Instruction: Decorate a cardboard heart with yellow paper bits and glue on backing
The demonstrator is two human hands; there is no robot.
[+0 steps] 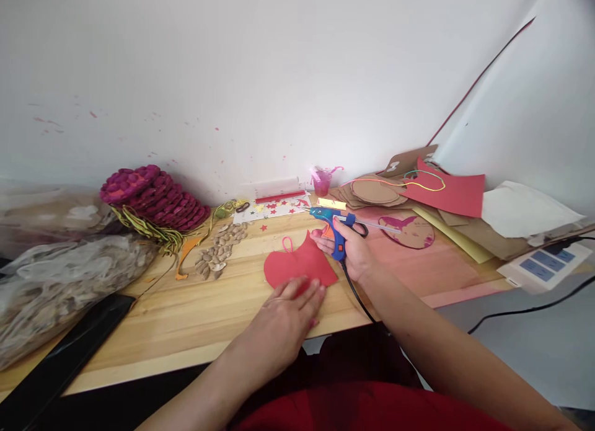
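Note:
My left hand lies with fingers stretched out on a piece of red paper near the table's front edge. From the paper's top edge sticks a small pink loop. Just to the right, my right hand is wrapped round a blue hot glue gun with an orange trigger. Its nozzle points left, above the far side of the red paper. A clear glue stick juts out of its back, and a black cord runs from the handle over the table edge.
Pistachio-like shells lie left of the paper. Behind are a sheet with star cut-outs and a pink-stained cup. Stacked magenta discs and plastic bags fill the left; cardboard ovals and a power strip are right.

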